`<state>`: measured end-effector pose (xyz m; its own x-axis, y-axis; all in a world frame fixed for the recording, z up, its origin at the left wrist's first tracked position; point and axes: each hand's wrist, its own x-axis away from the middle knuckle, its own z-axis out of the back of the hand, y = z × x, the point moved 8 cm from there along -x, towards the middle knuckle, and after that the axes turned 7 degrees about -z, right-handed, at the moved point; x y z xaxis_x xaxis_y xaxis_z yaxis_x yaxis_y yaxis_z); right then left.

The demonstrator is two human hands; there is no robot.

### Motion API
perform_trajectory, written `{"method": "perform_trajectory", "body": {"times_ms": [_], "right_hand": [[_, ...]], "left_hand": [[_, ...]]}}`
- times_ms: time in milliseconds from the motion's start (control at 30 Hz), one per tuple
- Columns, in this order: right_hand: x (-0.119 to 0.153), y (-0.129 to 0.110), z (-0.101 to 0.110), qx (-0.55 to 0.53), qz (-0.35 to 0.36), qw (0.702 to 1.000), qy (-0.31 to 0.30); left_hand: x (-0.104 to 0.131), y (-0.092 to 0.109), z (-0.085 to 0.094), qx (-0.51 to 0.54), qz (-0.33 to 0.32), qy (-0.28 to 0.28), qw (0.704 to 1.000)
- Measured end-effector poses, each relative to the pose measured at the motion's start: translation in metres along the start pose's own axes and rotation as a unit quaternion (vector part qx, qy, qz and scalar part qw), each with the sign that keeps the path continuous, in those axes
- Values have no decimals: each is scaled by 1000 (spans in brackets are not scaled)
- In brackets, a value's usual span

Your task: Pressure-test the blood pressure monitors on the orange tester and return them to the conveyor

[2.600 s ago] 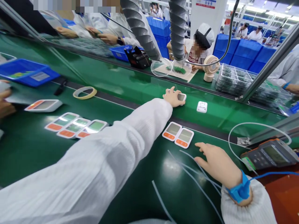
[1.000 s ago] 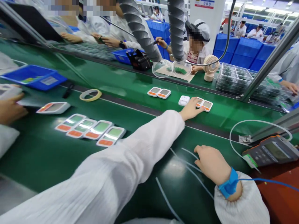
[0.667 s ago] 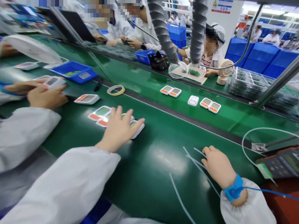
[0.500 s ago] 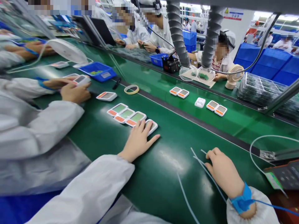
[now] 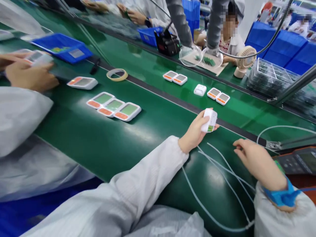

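Observation:
My left hand [image 5: 197,128] grips a small white digital display unit [image 5: 210,120], its back towards me and a bit of green showing at the lower edge. To its right, my right hand [image 5: 256,161] hovers over the green bench with fingers loosely bent and apart, and I see nothing in them. Thin white cables [image 5: 224,177] lie on the bench between and below my hands. Further left, a group of three white units [image 5: 127,111] with greenish screens and orange panels lies face up. Another such unit [image 5: 84,83] is behind them.
Beyond a dark strip are more units [image 5: 174,77] and one face down [image 5: 199,90]. A tape roll [image 5: 117,75], blue tray [image 5: 61,49] and co-worker's hands [image 5: 29,72] are at left. A small fan [image 5: 244,61] stands far right, a meter [image 5: 298,159] near right.
My left hand has picked up the rightmost unit of the row, turned it back side up and carried it right. My right hand has moved away from the cable ends. The view has shifted right.

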<state>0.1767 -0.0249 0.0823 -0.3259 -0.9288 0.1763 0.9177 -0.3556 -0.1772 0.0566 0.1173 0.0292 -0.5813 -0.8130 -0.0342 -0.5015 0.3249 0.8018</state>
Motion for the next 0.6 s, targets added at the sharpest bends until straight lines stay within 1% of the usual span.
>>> {"method": "perform_trajectory", "body": {"times_ms": [33, 67, 100, 167, 233, 267, 333, 400, 467, 533, 600], "right_hand": [[4, 5, 9, -2, -9, 1000, 16], [8, 5, 14, -2, -12, 1000, 20], [12, 2, 16, -1, -9, 1000, 14], [15, -15, 5, 12, 11, 999, -31], [15, -39, -15, 23, 49, 995, -88], [12, -51, -24, 23, 69, 992, -98], [5, -67, -40, 30, 82, 991, -97], [-2, -75, -54, 36, 82, 991, -102], [-5, -80, -67, 34, 92, 988, -121], [-4, -83, -72, 27, 110, 984, -140], [1, -83, -67, 17, 130, 981, -146]], "left_hand": [[-5, -14, -4, 51, 37, 19, 998], [-9, -27, -4, 89, 70, 45, 993], [-12, -37, -2, 114, 98, 70, 986], [-15, -49, 6, 135, 123, 103, 978], [-16, -52, 12, 139, 130, 108, 976], [-16, -52, 13, 139, 133, 103, 976], [-15, -51, 13, 133, 136, 95, 977], [-14, -50, 10, 120, 129, 73, 982], [-12, -48, 3, 106, 114, 33, 987], [-7, -47, -6, 111, 110, -17, 988], [-1, -47, -14, 133, 117, -54, 983]]}}
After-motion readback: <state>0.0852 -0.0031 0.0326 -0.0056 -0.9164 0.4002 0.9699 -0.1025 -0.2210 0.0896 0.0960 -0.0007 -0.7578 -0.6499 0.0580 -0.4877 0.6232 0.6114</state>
